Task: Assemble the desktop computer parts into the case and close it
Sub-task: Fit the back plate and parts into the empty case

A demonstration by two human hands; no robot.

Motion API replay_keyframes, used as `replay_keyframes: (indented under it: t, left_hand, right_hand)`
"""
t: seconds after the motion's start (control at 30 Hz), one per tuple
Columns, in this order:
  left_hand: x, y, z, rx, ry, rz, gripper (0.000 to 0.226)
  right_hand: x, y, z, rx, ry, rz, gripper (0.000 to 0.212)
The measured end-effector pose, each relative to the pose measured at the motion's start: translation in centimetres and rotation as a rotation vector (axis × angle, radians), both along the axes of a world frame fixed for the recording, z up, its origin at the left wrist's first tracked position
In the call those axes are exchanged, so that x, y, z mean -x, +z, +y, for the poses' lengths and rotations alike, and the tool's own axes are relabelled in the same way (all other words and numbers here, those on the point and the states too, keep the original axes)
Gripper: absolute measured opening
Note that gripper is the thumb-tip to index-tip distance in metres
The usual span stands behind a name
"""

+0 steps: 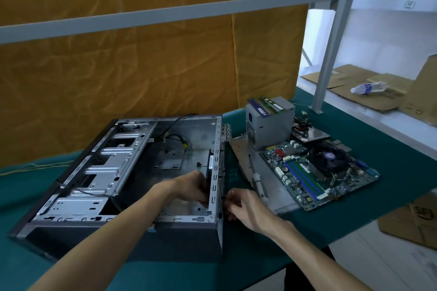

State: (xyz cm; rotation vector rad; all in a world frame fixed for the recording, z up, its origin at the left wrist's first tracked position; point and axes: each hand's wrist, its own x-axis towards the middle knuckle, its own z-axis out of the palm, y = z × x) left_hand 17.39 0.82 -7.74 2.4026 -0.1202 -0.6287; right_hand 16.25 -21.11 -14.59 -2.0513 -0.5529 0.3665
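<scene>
The open grey computer case [118, 238] lies on its side on the green table [272, 250]. My left hand [191, 186] reaches inside it and grips a black fan [211, 163] held against the rear wall. Outside that wall, my right hand [243, 208] pinches a small black piece at the panel's edge. To the right, the green motherboard [307, 172] with its black cooler lies on the grey side panel [238, 149]. The grey power supply [269, 125] stands behind it, with memory sticks [267, 103] on top.
A grey-handled screwdriver [259, 182] lies on the side panel beside my right hand. A metal drive [312, 134] sits behind the motherboard. A shelf post [331, 42] stands at the table's back right; a water bottle [369, 87] lies on cardboard beyond it.
</scene>
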Motion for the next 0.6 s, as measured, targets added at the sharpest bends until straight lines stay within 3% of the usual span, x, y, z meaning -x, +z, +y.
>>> replay_keyframes:
  t: [0.33,0.6]
  left_hand:
    - [-0.1,-0.2,-0.1,0.025,0.026,0.033,0.02]
    - [-0.2,-0.5,0.0,0.031,-0.004,0.027,0.023]
  right_hand:
    - [0.1,0.7,0.7,0.119,0.019,0.162,0.033]
    - [0.7,1.9,0.8,0.082,0.042,0.258,0.038]
